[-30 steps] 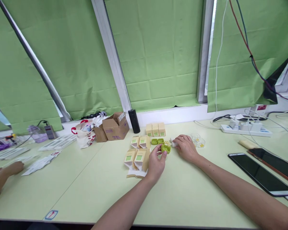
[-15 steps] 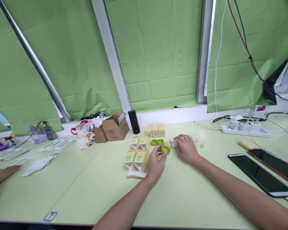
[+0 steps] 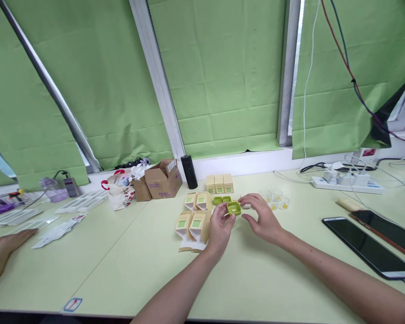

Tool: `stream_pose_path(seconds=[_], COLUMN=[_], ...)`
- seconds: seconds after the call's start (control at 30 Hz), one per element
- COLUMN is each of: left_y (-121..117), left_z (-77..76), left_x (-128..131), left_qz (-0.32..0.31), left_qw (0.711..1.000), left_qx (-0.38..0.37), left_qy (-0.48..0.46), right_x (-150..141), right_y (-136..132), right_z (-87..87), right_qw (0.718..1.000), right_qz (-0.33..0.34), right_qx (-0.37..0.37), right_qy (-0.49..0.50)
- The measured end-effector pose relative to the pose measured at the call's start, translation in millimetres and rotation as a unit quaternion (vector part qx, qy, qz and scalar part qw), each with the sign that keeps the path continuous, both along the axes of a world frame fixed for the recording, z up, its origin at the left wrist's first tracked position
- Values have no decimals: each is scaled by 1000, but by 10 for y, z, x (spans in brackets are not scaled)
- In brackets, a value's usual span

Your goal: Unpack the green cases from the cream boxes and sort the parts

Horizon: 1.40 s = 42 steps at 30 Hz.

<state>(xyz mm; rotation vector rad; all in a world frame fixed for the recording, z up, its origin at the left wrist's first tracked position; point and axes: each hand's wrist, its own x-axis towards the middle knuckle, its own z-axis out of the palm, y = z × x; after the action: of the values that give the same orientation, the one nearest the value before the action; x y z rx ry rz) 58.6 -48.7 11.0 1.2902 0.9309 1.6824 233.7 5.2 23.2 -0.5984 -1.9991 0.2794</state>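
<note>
A small square olive-green case (image 3: 234, 209), its hollow side facing up, is gripped between the thumb and fingers of my left hand (image 3: 219, 227). My right hand (image 3: 262, 219) is just right of the case, thumb and fingers apart with nothing visible between them. Its fingertips come close to the case's edge; whether they touch it, I cannot tell. Partly hidden behind those fingers is a small white item (image 3: 246, 205). Two more green cases (image 3: 222, 200) lie just beyond my left hand. Several clear cups with yellow centres (image 3: 276, 199) stand beyond my right hand.
Open cream cartons (image 3: 196, 223) stand left of my hands, with closed cream boxes (image 3: 219, 183) behind. A black cylinder (image 3: 189, 172) and cardboard box (image 3: 164, 179) are farther back. Phones (image 3: 367, 245) and a power strip (image 3: 346, 183) lie right. Another person's hand (image 3: 11, 245) rests far left.
My right hand has moved slightly left from the white item to beside the green case, its thumb and fingers now apart. My left hand still holds the case, now tilted more towards me.
</note>
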Motion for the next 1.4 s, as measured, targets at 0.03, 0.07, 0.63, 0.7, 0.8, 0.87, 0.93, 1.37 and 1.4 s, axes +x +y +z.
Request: stream_pose_path(seconds=[0.03,0.07,0.63,0.7,0.8,0.87,0.93,1.37,1.4], left_y=[-7,-14,1,-2,-17,-29,-38,-6,-6], left_z=[12,21,-35,-24,-8,0,1,-58,-57], left_x=[1,1,101,95,78,66,55,25,21], left_qz=[-7,-12,-75,-71,-52,-34,-14,36,40], left_qw=[1000,1000,996,996,995,995,995,993,993], left_qx=[0,-2,-43,-42,-52,-54,-54,-38,-38], left_qy=[-6,-11,36,47,65,72,83,106,109], right_x=[-21,-39,-144,-140,-134,-131,-126,-62,-63], right_y=[-42,-77,-67,-74,-94,-104,-107,-86,-89], right_z=[-10,-23,-232,-227,-213,-206,-205,-232,-232], right_qw=[1000,1000,998,997,997,997,997,996,996], right_qz=[12,21,6,6,9,9,8,-4,0], right_qx=[-10,-18,-44,-54,-64,-63,-60,-67,-74], right_qy=[6,11,49,46,40,38,37,56,59])
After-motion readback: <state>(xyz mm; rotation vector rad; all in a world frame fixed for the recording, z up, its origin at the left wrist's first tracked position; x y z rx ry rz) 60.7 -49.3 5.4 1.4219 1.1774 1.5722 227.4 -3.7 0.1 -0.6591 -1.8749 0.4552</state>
